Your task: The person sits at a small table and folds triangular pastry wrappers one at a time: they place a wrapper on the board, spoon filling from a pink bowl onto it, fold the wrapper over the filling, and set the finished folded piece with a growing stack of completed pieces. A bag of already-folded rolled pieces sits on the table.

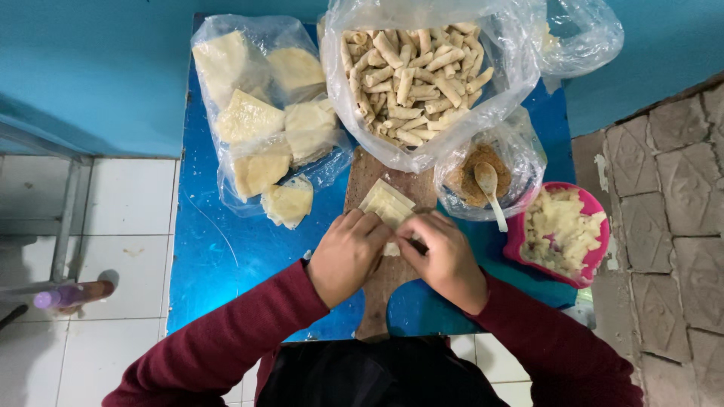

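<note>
My left hand [348, 255] and my right hand [446, 259] meet over a pale square pastry wrapper [388, 203] lying on a wooden board [377, 298]. Both hands pinch and fold the near edge of the wrapper; the filling under my fingers is hidden. The far corner of the wrapper stays flat. Dark red sleeves cover both arms.
On the blue table [219, 256] sit a clear bag of folded wrappers [264, 113] at the left, a large bag of finished rolls [411, 71] at the back, a bag of brown crumbs with a spoon [486, 181], and a pink bowl of pale chopped pieces [562, 234] at the right.
</note>
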`<state>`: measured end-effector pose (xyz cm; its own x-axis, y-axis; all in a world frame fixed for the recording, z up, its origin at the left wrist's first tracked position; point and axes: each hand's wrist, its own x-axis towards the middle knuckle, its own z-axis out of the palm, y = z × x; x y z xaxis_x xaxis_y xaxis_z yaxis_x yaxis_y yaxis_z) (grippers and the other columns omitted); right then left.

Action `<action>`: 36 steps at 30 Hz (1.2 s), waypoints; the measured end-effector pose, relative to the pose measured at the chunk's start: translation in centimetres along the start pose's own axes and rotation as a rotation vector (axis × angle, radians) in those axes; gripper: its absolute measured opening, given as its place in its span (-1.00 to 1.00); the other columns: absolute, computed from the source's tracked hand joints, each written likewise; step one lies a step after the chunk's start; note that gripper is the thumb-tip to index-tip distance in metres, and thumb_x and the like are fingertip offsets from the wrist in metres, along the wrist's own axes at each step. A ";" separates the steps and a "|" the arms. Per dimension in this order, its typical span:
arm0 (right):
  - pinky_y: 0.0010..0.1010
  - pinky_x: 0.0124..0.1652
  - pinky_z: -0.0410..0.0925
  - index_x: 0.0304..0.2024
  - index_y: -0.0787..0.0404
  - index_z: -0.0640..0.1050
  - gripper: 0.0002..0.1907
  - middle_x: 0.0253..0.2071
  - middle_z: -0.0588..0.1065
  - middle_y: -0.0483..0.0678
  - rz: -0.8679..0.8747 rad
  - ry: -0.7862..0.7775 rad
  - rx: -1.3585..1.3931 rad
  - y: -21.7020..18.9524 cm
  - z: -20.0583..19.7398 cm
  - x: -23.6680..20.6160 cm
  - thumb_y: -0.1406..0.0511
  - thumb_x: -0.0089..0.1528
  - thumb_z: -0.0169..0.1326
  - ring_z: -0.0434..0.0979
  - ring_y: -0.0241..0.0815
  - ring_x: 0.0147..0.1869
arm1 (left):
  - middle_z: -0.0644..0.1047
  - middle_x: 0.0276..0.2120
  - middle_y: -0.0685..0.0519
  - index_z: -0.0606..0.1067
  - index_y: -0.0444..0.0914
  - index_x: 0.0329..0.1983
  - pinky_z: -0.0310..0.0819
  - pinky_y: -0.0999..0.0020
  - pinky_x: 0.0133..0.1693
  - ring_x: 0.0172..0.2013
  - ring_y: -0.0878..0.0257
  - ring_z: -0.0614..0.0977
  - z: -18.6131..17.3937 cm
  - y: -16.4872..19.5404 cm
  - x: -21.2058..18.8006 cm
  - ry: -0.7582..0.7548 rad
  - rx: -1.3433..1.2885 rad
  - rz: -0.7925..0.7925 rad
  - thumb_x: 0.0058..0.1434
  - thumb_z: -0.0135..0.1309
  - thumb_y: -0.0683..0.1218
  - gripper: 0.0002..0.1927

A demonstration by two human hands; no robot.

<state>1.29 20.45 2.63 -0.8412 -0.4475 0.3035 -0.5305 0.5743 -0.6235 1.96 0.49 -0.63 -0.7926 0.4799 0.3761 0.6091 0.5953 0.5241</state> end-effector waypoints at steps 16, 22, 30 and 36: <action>-0.18 -0.11 0.33 -0.29 0.23 0.63 -0.91 -0.33 0.55 0.01 0.004 -0.089 -0.104 0.2 -0.2 -2.2 0.35 0.25 0.13 0.50 0.07 -0.17 | 0.53 -0.27 -0.06 0.53 -0.26 -0.22 0.46 0.10 -0.09 -0.15 -0.01 0.57 -0.6 1.6 -1.0 -0.098 0.082 -0.037 0.27 0.16 -0.06 -0.84; -0.15 -0.09 0.33 -0.25 0.24 0.62 -0.92 -0.28 0.57 0.02 -0.095 -0.057 -0.149 -0.8 -0.4 -3.6 0.36 0.24 0.14 0.52 0.09 -0.14 | 0.58 -0.37 -0.14 0.58 -0.28 -0.37 0.53 -0.02 -0.30 -0.37 -0.14 0.64 -0.7 1.2 -1.0 -0.182 -0.037 -0.182 0.21 0.06 -0.07 -0.82; -0.14 -0.17 0.34 -0.22 0.24 0.61 -0.73 -0.35 0.58 -0.05 -0.067 -0.135 -0.144 -1.9 -1.1 -3.8 0.24 0.07 0.25 0.54 0.05 -0.19 | 0.60 -0.39 -0.16 0.60 -0.26 -0.35 0.54 -0.03 -0.31 -0.39 -0.16 0.64 -0.5 1.5 -1.5 -0.141 -0.049 -0.191 0.23 0.03 -0.05 -0.79; -0.13 -0.23 0.35 -0.35 0.17 0.63 -0.91 -0.36 0.58 -0.06 -0.059 -0.057 -0.156 -1.9 -0.4 -3.0 0.29 0.19 0.19 0.55 0.03 -0.22 | 0.59 -0.39 -0.17 0.52 -0.27 -0.33 0.51 -0.03 -0.29 -0.35 -0.14 0.63 -0.9 2.1 -2.3 -0.034 -0.059 -0.092 0.25 0.08 -0.02 -0.79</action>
<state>4.81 20.94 3.18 -0.8030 -0.5196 0.2919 -0.5926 0.6434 -0.4847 5.03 0.12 0.32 -0.8432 0.4471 0.2986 0.5301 0.5994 0.5997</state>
